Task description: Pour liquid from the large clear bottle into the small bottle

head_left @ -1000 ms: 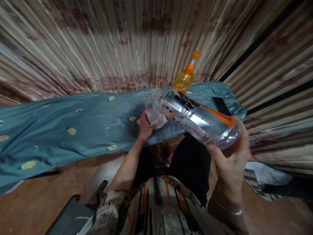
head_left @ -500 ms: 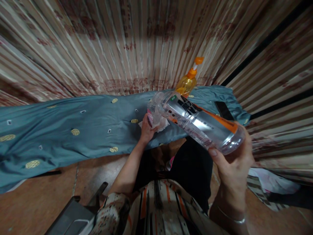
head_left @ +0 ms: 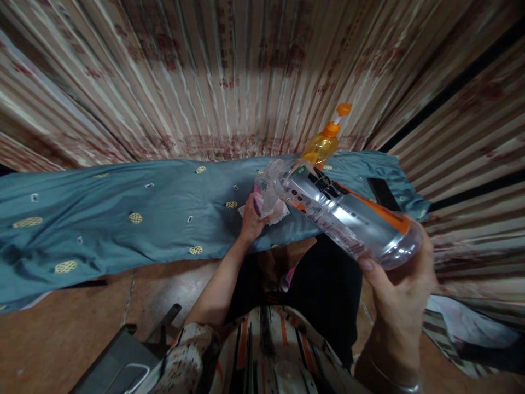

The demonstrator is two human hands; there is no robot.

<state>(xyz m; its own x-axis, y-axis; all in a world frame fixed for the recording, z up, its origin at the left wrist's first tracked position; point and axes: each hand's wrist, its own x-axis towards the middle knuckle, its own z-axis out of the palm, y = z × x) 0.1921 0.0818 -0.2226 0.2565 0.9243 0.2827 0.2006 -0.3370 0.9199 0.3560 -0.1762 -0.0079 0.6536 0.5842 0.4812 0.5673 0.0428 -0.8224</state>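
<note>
Folded, patterned curtain behind a narrow surface draped in blue-green cloth, which carries yellow oval motifs and small white marks; a dark diagonal bar crosses the curtain at the right. An amber pump bottle with an orange head stands on the cloth near its rear edge, its lower part overlapped in this view by the labelled bottle, and a dark flat rectangular object lies farther right. A grey object with a bent metal rod stands on the tiled floor at lower left; a pale cloth lies at lower right. The clear plastic bottle, with a silver, black and orange label, is held slantwise above the front edge of the draped surface, its narrow end toward the left and its base toward the right. The right hand is clamped around the base, thumb on the near side. The left hand is curled on a pink-and-white item beside the narrow end, next to a white scalloped piece; whether these fingers also touch the clear plastic cannot be told.
</note>
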